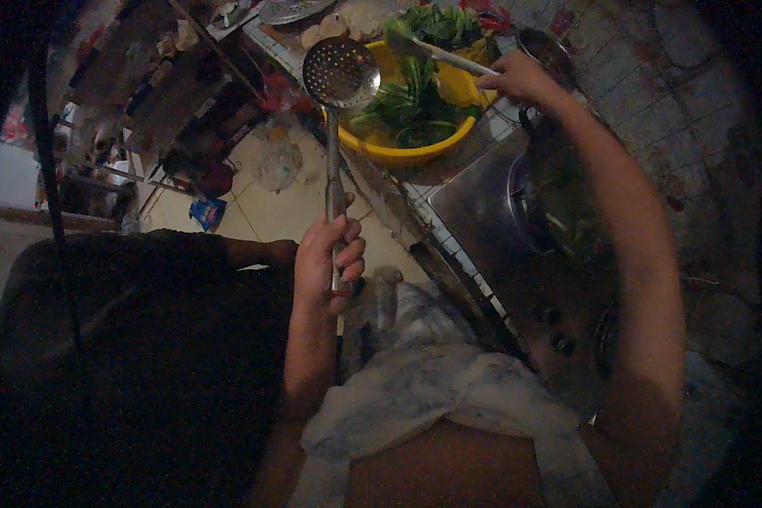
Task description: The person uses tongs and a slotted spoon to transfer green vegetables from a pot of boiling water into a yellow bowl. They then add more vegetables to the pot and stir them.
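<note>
My left hand (331, 257) grips the handle of a perforated metal skimmer (341, 71), its round head raised beside the left rim of a yellow basin (406, 152). Green leafy vegetables (413, 117) lie in the basin. Above its right side, my right hand (522, 79) is closed on the handle of a utensil (457, 60); the far end of this tool is blurred over the leaves, and its kind is hard to tell. Below my right forearm, a dark pan (527, 209) on the stove holds more greens (568, 232), partly hidden by the arm.
The basin stands on a tiled counter (447, 251) beside a metal stove top (470, 197). More leafy greens (444, 25) and a metal plate (295, 9) are at the back. A person in dark clothes (146, 317) is close on my left. A clear plastic bag (278, 162) is below the counter's edge.
</note>
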Demonstrator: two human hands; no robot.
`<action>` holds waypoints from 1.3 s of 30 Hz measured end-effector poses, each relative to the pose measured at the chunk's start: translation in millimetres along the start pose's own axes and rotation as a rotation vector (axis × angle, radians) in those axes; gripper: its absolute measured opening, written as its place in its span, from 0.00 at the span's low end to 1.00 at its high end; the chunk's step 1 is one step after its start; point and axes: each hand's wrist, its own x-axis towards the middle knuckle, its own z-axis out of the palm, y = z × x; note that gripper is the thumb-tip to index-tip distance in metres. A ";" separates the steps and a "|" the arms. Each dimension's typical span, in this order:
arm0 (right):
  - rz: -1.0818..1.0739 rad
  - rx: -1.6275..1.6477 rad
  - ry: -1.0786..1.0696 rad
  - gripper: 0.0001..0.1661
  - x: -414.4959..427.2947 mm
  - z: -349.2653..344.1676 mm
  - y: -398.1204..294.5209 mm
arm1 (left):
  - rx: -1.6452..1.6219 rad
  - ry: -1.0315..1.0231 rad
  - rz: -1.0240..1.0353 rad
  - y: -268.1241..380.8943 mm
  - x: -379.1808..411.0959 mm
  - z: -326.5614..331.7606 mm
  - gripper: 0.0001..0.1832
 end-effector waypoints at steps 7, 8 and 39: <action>-0.030 -0.219 -0.044 0.28 -2.7 38.9 -1.5 | 0.041 -0.032 -0.008 -22.4 -17.9 20.8 0.20; -0.021 -0.261 -0.055 0.29 -6.1 38.6 -10.3 | 0.042 -0.017 -0.017 -21.9 -19.9 24.5 0.21; -0.332 -1.182 -0.126 0.12 33.3 -8.3 -44.0 | -0.076 -0.085 -0.011 -6.4 -40.3 42.1 0.24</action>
